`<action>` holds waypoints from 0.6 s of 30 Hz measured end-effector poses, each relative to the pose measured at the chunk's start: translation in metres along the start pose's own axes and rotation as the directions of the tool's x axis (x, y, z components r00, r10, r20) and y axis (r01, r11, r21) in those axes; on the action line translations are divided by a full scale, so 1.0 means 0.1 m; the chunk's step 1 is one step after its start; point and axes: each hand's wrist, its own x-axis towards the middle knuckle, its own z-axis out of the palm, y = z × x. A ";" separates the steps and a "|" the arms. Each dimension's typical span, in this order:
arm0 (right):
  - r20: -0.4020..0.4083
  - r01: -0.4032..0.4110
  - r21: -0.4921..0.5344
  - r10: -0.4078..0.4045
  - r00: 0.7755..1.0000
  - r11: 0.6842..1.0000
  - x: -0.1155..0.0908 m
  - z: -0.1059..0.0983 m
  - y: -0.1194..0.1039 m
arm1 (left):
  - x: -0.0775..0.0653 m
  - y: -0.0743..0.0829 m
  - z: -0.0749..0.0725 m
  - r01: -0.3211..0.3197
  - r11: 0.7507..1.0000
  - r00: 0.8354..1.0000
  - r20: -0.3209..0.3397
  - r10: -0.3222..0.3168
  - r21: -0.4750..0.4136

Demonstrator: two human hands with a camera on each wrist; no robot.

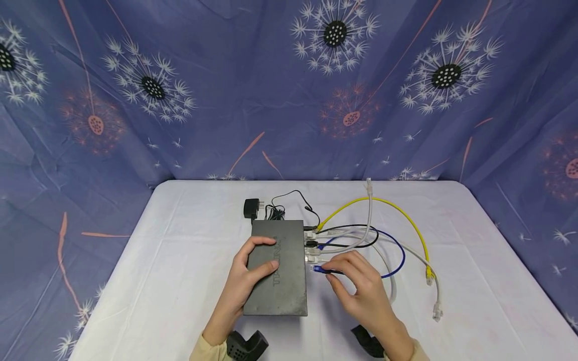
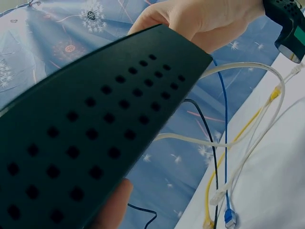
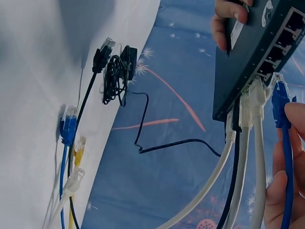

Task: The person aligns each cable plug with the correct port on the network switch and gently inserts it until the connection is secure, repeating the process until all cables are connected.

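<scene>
My left hand (image 1: 247, 271) grips a dark TP-LINK network switch (image 1: 289, 293) from its left side, thumb lying on the top face. In the left wrist view the vented side of the switch (image 2: 109, 117) fills the foreground. My right hand (image 1: 361, 286) pinches a blue Ethernet cable by its plug (image 1: 320, 269). In the right wrist view that blue plug (image 3: 280, 98) has its clear tip right at the row of ports (image 3: 281, 47), beside a plugged-in white Ethernet cable (image 3: 258, 109). Other white and black cables enter the ports farther along.
A black power adapter (image 1: 251, 208) with a coiled cord lies behind the switch. To the right, a yellow cable (image 1: 406, 216), a blue cable (image 1: 403, 260) and white cables loop over the white table (image 1: 180, 260). A loose white plug (image 1: 437, 312) lies at right. A patterned curtain (image 1: 253, 90) hangs behind.
</scene>
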 end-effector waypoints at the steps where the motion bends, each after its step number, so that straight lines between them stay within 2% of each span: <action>1: 0.000 0.007 -0.005 -0.007 1.000 1.000 0.00 0.01 0.01 | 0.00 0.00 0.00 0.002 1.000 1.000 0.001 -0.002 -0.002; 9: 0.009 0.016 -0.046 -0.015 1.000 0.999 -0.04 0.05 0.05 | 0.00 0.01 0.01 0.006 1.000 1.000 0.013 -0.006 -0.010; 18: 0.020 0.062 -0.033 -0.062 0.998 0.998 -0.03 0.05 0.09 | 0.01 0.02 0.01 0.003 1.000 1.000 0.018 -0.003 0.003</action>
